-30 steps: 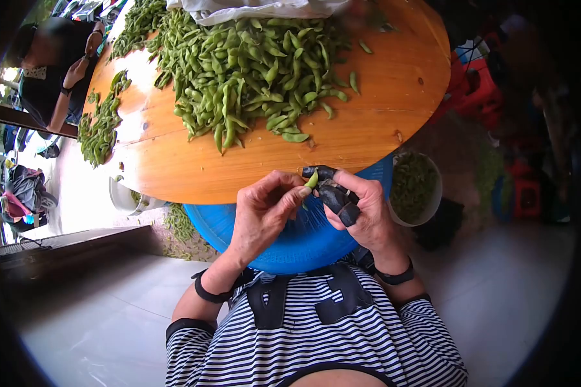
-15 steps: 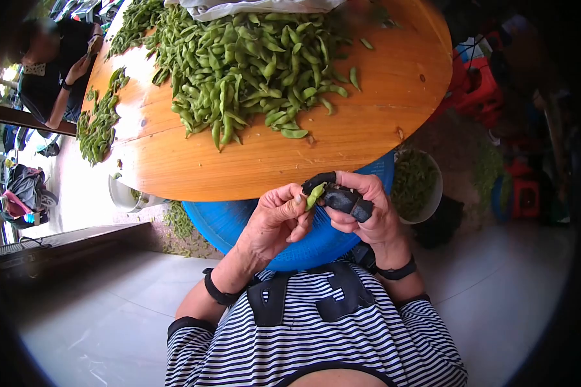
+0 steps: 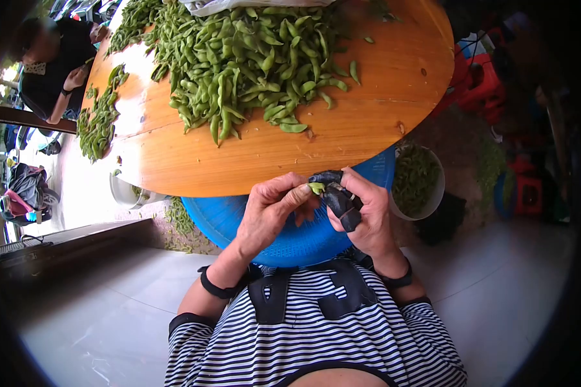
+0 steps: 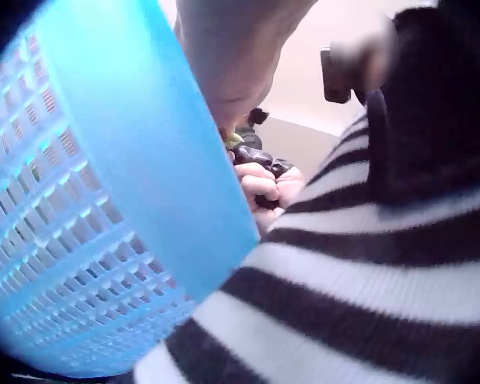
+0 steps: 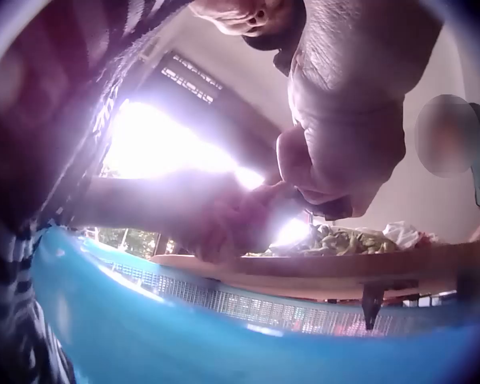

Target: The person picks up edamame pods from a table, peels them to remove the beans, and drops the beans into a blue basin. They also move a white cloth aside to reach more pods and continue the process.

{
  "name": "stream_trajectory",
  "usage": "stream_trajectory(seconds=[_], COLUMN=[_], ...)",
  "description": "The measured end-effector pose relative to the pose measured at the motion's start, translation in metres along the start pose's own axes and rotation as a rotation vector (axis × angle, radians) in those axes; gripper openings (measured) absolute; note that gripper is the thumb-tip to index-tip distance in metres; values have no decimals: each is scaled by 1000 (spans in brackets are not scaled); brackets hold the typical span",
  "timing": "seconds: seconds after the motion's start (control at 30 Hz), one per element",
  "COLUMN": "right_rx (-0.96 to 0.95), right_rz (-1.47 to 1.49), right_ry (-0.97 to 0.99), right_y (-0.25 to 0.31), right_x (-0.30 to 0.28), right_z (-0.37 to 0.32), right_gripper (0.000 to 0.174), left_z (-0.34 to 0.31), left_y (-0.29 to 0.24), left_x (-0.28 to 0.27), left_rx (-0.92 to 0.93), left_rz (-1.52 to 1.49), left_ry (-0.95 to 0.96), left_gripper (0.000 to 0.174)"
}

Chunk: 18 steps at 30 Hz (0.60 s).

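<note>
Over a blue mesh basket (image 3: 290,245) at the table's near edge, both hands meet on one small green bean pod (image 3: 315,188). My left hand (image 3: 274,209) pinches it from the left with thumb and forefinger. My right hand (image 3: 361,213) pinches it from the right; black covers (image 3: 339,200) sit on that thumb and forefinger. Only a short end of the pod shows between the fingertips. The left wrist view shows the basket wall (image 4: 104,200) and the covered fingers (image 4: 264,172) past it. The right wrist view is glare-washed, with the basket rim (image 5: 224,328) below.
A round wooden table (image 3: 368,116) carries a large heap of green pods (image 3: 252,58) and a smaller heap (image 3: 100,119) at its left edge. A white bucket of pods (image 3: 418,180) stands to the right, a smaller one (image 3: 124,191) under the left edge. Another person (image 3: 51,58) sits far left.
Both hands stayed together on the pod, dipping slightly and coming back up. Less of the pod now shows between the fingertips than a second ago.
</note>
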State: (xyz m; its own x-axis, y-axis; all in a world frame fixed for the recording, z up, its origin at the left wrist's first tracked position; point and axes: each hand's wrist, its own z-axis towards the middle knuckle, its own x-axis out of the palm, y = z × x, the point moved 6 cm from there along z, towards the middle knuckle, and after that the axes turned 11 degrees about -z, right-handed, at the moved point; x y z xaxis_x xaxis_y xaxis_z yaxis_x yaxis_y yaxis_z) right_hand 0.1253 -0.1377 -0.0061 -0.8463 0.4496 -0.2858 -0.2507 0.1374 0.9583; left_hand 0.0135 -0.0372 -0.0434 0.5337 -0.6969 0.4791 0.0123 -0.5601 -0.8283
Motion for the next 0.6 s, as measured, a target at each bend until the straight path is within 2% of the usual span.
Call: stream_trajectory(seconds=[0.03, 0.07, 0.1, 0.13, 0.17, 0.23, 0.27, 0.3, 0.37, 0.43, 0.5, 0.6], right_rx=[92, 93, 219, 346, 346, 253, -63, -64, -187, -188, -268, -334], right_rz=[113, 113, 411, 709, 708, 118, -201, -202, -456, -489, -610, -652], right_ry=[44, 44, 143, 243, 247, 83, -69, -67, -194, -192, -240, -247], right_y=[-8, -13, -25, -30, -27, -20, -5, 0, 19, 22, 29, 31], right_x=[3, 1, 6, 14, 16, 8, 5, 9, 9, 14, 20, 21], right_z=[-1, -1, -2, -5, -4, 2, 4, 3, -2, -5, -10, -12], right_gripper=[15, 15, 13, 12, 12, 13, 19, 19, 25, 28, 32, 37], left_z=[0, -1, -2, -2, -3, -4, -1, 0, -2, -4, -5, -6], left_y=[-4, -3, 0, -1, 0, 3, 1, -3, -2, -4, -2, 0], left_x=[-3, -2, -1, -3, -2, 3, 3, 2, 3, 8, 10, 12], left_rx=[-1, -123, -244, -242, -290, -333, -235, -138, -150, -88, -85, -38], left_rz=[0, -60, -120, -123, -196, -269, -111, 46, 86, 114, 116, -40], left_ry=[0, 35, 71, 69, 105, 140, 78, 17, 47, 76, 80, 87], left_gripper=[21, 21, 21, 21, 21, 21, 21, 22, 22, 24, 28, 30])
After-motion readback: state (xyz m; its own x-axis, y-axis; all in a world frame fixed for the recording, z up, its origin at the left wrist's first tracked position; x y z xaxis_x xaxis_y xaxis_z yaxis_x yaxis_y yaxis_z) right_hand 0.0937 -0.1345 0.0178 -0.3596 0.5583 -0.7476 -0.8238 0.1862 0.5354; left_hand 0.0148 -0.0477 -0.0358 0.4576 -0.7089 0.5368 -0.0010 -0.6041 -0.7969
